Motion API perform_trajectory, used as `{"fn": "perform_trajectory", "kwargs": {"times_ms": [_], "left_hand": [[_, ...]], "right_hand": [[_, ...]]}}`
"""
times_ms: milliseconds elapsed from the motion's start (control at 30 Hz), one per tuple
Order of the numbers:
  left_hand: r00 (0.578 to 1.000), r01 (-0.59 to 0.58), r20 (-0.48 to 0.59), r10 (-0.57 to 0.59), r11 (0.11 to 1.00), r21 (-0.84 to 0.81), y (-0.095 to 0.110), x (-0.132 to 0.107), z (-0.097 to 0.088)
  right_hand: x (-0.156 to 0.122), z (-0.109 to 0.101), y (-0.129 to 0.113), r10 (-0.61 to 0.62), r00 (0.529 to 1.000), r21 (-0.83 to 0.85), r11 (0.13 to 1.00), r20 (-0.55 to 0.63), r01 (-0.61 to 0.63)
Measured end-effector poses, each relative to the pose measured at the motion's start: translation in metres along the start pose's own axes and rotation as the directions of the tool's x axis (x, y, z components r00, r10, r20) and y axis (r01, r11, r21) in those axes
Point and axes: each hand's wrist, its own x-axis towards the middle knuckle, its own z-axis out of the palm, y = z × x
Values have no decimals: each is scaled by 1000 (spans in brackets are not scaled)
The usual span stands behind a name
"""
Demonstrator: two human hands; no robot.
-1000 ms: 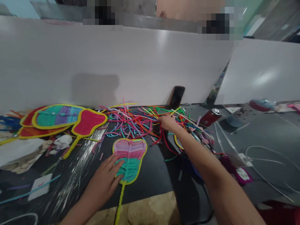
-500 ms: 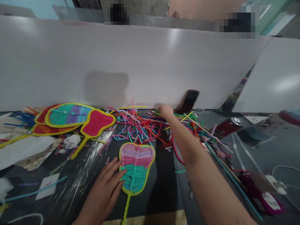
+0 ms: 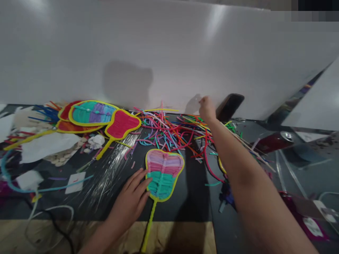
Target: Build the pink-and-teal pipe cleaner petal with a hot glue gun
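My left hand (image 3: 129, 204) lies flat with its fingers stretched out, the fingertips resting on the left edge of a small woven fan (image 3: 164, 173) with a yellow rim, pink and teal bands and a yellow handle. My right hand (image 3: 206, 109) reaches far back over a heap of coloured craft strips (image 3: 169, 130). It hovers by the white divider, just left of a dark phone (image 3: 230, 106) leaning there. Its fingers are curled, and I cannot see what is in them.
Finished fans lie at the back left, one teal and purple (image 3: 91, 113) and one red (image 3: 122, 124). Clear plastic wrap (image 3: 111, 169), small wooden discs (image 3: 60, 159) and paper scraps sit left. A red can (image 3: 275, 141) lies right. A white divider (image 3: 159, 53) closes the back.
My right hand has left the strip heap and moved farther back and up toward the divider beside the phone. My left hand stays on the fan. The view has tilted down.
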Motion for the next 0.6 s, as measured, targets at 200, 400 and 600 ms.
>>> {"fn": "perform_trajectory", "kwargs": {"times_ms": [200, 400, 600], "left_hand": [[987, -102, 131, 89, 990, 97, 16, -3, 16], [982, -119, 161, 101, 987, 106, 27, -6, 28], [996, -5, -91, 8, 999, 35, 59, -2, 4]], "right_hand": [[21, -81, -4, 187, 838, 582, 793, -513, 179], [-74, -136, -22, 87, 994, 881, 473, -65, 16], [-258, -94, -26, -61, 801, 751, 398, 595, -528]]}}
